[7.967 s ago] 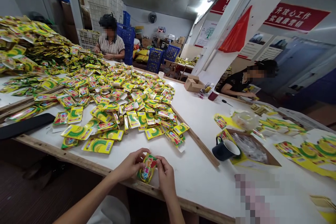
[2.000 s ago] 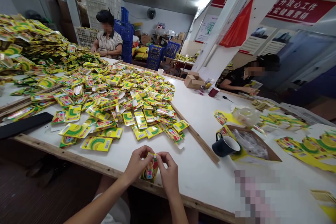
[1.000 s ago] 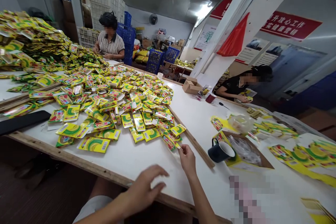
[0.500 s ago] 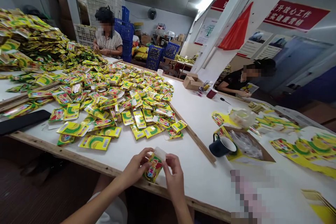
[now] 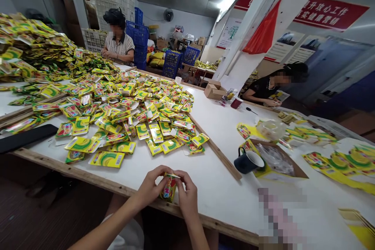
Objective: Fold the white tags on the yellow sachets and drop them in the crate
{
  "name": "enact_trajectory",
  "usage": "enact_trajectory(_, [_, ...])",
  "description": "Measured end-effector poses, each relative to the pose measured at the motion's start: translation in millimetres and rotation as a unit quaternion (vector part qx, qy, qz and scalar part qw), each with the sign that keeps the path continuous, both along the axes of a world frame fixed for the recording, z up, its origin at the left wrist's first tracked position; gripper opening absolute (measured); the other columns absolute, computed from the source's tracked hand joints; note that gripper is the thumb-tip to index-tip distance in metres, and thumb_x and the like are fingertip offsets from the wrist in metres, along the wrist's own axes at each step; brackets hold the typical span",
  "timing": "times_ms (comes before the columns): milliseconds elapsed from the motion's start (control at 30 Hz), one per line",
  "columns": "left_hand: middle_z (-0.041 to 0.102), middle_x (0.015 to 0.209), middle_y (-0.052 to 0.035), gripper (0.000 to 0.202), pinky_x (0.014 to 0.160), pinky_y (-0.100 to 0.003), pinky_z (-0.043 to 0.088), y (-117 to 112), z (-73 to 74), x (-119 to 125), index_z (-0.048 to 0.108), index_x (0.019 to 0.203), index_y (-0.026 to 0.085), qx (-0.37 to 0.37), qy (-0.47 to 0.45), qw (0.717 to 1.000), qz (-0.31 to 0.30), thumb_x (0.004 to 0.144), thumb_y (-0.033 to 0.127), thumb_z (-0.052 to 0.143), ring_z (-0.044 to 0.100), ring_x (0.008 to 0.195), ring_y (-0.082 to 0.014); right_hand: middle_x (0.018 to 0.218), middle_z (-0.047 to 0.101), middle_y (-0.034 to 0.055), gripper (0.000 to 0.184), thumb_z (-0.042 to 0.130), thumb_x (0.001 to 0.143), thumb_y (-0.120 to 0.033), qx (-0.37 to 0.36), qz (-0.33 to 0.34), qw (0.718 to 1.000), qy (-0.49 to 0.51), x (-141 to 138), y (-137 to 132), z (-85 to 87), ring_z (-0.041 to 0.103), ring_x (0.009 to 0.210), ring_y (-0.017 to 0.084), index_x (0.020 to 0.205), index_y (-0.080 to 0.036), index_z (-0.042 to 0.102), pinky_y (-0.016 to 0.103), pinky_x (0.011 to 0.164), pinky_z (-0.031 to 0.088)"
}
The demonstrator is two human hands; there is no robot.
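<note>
Close to the table's front edge I hold a small yellow, red and green printed carton (image 5: 168, 189) upright between both hands. My left hand (image 5: 152, 186) grips its left side, thumb on the printed face and fingers curled over the top. My right hand (image 5: 186, 191) is closed on the upper right corner, thumb in front. The carton's top flap is mostly hidden by the fingers. Beyond my hands spreads a large pile of similar yellow cartons (image 5: 140, 115); the nearest single one (image 5: 107, 159) lies flat to the left.
A wooden strip (image 5: 216, 150) crosses the white table (image 5: 211, 187). To the right stand a dark mug (image 5: 246, 162), an open box with clear plastic bags (image 5: 275, 160) and flat printed sheets (image 5: 336, 166). A black phone-like slab (image 5: 27, 137) lies left. Two people sit across the table.
The carton's raised white top flap has gone down under my fingers. My right hand has moved left and inward, and both hands are now closer together at the carton's top.
</note>
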State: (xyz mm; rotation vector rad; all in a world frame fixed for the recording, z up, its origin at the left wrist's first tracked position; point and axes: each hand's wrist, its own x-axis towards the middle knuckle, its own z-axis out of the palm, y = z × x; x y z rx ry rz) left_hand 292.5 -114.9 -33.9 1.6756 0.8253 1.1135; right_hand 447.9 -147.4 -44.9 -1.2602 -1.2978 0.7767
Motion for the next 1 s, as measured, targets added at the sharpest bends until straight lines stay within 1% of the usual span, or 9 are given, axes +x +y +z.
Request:
enact_trajectory(67, [0.068, 0.096, -0.0067, 0.015, 0.086, -0.033, 0.050, -0.4, 2.8, -0.1, 0.066, 0.096, 0.019, 0.008, 0.014, 1.000, 0.014, 0.087, 0.026, 0.056, 0.063, 0.092, -0.0212, 0.100, 0.069, 0.0064, 0.017, 0.058, 0.086, -0.031, 0.003, 0.016, 1.000, -0.023, -0.5, -2.4, 2.5, 0.062, 0.098, 0.022, 0.095, -0.021, 0.068, 0.032, 0.087, 0.049])
enact_trajectory(133, [0.069, 0.093, -0.0062, 0.014, 0.083, -0.032, 0.049, -0.1, 6.2, 0.7, 0.067, 0.091, 0.019, 0.006, 0.021, 1.000, 0.023, 0.086, 0.027, 0.057, 0.063, 0.089, -0.0208, 0.100, 0.069, 0.0066, 0.017, 0.059, 0.086, -0.032, 0.002, 0.016, 0.999, -0.029, -0.9, -3.4, 6.4, 0.062, 0.097, 0.022, 0.094, -0.020, 0.068, 0.031, 0.085, 0.049])
enact_trajectory(333, [0.067, 0.081, -0.0033, 0.014, 0.071, -0.027, 0.048, 4.7, 8.6, 6.0, 0.064, 0.091, 0.017, -0.056, 0.016, 0.997, 0.054, 0.085, 0.027, 0.057, 0.060, 0.074, -0.0169, 0.083, 0.069, 0.0047, 0.019, 0.059, 0.085, -0.035, -0.045, -0.013, 0.999, -0.015, -3.5, 4.4, 13.4, 0.062, 0.077, 0.019, 0.089, -0.018, 0.066, 0.029, 0.071, 0.050])
enact_trajectory(433, [0.065, 0.078, -0.0027, 0.014, 0.068, -0.026, 0.047, 8.2, 7.2, 7.6, 0.064, 0.088, 0.016, -0.076, 0.004, 0.996, 0.048, 0.085, 0.029, 0.057, 0.059, 0.070, -0.0161, 0.077, 0.066, 0.0029, 0.019, 0.059, 0.084, -0.037, -0.057, -0.015, 0.998, 0.004, -4.0, 10.1, 15.6, 0.060, 0.072, 0.018, 0.084, -0.018, 0.063, 0.028, 0.067, 0.049])
enact_trajectory(567, [0.067, 0.082, -0.0038, 0.016, 0.071, -0.027, 0.048, 8.7, 6.8, 4.6, 0.065, 0.087, 0.017, -0.073, 0.010, 0.997, 0.030, 0.087, 0.029, 0.055, 0.061, 0.076, -0.0175, 0.075, 0.064, 0.0016, 0.019, 0.058, 0.086, -0.037, -0.046, -0.008, 0.999, 0.007, -4.1, 7.4, 15.4, 0.060, 0.073, 0.017, 0.080, -0.019, 0.062, 0.027, 0.068, 0.048])
enact_trajectory(733, [0.068, 0.094, -0.0069, 0.016, 0.083, -0.031, 0.049, 9.9, 8.3, -6.8, 0.069, 0.091, 0.019, 0.001, 0.017, 0.999, -0.027, 0.088, 0.028, 0.057, 0.062, 0.091, -0.0201, 0.089, 0.067, 0.0031, 0.015, 0.059, 0.086, -0.033, -0.031, 0.013, 0.999, 0.018, -2.5, -7.4, 4.0, 0.063, 0.085, 0.019, 0.092, -0.020, 0.065, 0.029, 0.076, 0.050])
enact_trajectory(867, [0.068, 0.094, -0.0078, 0.016, 0.083, -0.032, 0.050, 8.7, 7.9, -9.5, 0.071, 0.092, 0.020, 0.029, 0.015, 0.998, -0.056, 0.088, 0.027, 0.058, 0.063, 0.091, -0.0203, 0.088, 0.068, 0.0030, 0.014, 0.059, 0.086, -0.032, -0.027, 0.020, 0.999, 0.032, -6.4, -9.1, -2.8, 0.065, 0.086, 0.020, 0.091, -0.021, 0.065, 0.029, 0.077, 0.051])
enact_trajectory(933, [0.067, 0.096, -0.0080, 0.016, 0.083, -0.032, 0.051, 5.3, 6.6, -8.9, 0.071, 0.095, 0.020, 0.025, 0.016, 0.998, -0.060, 0.089, 0.027, 0.057, 0.063, 0.092, -0.0204, 0.086, 0.068, 0.0035, 0.015, 0.059, 0.085, -0.033, -0.020, 0.011, 1.000, 0.018, -9.1, -8.3, -0.8, 0.065, 0.084, 0.020, 0.090, -0.021, 0.066, 0.029, 0.076, 0.052])
enact_trajectory(1000, [0.067, 0.101, -0.0082, 0.019, 0.083, -0.032, 0.052, 4.3, 5.1, -9.9, 0.068, 0.102, 0.021, 0.029, 0.027, 0.997, -0.061, 0.090, 0.026, 0.056, 0.063, 0.095, -0.0204, 0.086, 0.069, 0.0045, 0.018, 0.058, 0.085, -0.036, -0.015, -0.018, 1.000, -0.012, -3.8, -12.8, 6.3, 0.065, 0.083, 0.021, 0.088, -0.021, 0.067, 0.030, 0.076, 0.052])
